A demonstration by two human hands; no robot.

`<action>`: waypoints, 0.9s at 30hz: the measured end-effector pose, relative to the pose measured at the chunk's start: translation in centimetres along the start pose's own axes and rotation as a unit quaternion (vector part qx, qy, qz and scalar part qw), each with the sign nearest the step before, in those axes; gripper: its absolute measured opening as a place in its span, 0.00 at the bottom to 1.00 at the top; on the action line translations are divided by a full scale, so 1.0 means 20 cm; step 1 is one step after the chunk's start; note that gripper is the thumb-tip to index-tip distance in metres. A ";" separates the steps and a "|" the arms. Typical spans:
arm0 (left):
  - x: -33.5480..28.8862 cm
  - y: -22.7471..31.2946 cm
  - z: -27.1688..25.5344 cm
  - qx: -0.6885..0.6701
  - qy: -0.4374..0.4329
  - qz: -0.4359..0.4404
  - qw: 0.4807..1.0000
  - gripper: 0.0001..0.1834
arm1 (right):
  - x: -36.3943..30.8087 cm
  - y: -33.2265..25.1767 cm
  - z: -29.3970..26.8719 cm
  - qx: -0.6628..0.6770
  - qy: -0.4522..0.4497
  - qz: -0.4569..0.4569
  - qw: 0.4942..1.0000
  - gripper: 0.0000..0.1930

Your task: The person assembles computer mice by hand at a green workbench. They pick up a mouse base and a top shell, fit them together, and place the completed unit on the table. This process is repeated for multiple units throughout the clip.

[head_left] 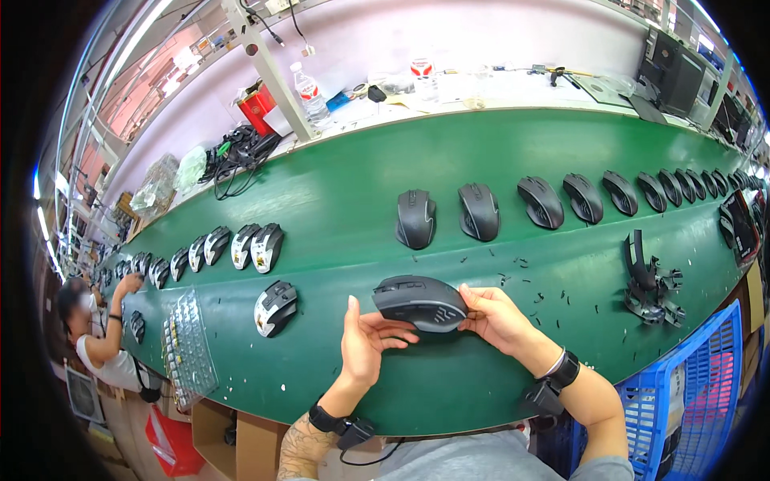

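Note:
A black computer mouse (421,301) is held tilted above the green bench, its side with small light slots facing me. My right hand (497,319) is closed on its right end, thumb and fingers pinching it. My left hand (373,341) is open beside its left end, the thumb raised and apart. The left fingers stretch beneath the mouse's near edge; whether they bear its weight I cannot tell. To the left lies a mouse with white-and-black sides (275,308). Beyond my hands, a black mouse (415,219) begins a row running right.
White-and-black mice (266,248) form a row at left, near a clear plastic tray (189,345). Black plastic parts (654,284) are piled at right, with small black bits scattered nearby. A blue crate (682,393) stands at the bench's near right edge. A co-worker (100,345) reaches over the far left.

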State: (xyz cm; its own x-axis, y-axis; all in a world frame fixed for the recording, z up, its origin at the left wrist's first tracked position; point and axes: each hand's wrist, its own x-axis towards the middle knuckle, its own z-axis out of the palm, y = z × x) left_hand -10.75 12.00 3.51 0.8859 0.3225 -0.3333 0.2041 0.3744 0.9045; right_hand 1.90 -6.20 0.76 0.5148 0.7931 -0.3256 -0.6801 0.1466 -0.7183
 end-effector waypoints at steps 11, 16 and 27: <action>-0.03 -0.14 0.07 0.046 -0.028 0.063 0.997 0.23 | 0.01 0.06 0.02 -0.084 0.028 -0.025 0.996 0.18; 0.04 -0.05 0.01 0.031 0.026 0.065 0.997 0.23 | -0.03 -0.19 -0.02 -0.458 0.185 -0.236 0.837 0.16; 0.69 0.34 -0.57 0.329 -0.071 -0.049 0.940 0.20 | -0.42 -0.59 -0.88 -0.658 0.650 -0.080 0.371 0.13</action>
State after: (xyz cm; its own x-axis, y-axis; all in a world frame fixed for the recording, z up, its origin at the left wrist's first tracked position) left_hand -1.86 28.89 2.14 0.8864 0.1785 -0.4272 0.4601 -0.2374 0.8555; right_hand 14.78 -24.93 1.05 0.8923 -0.2444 0.3796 -0.1825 -0.9643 -0.1920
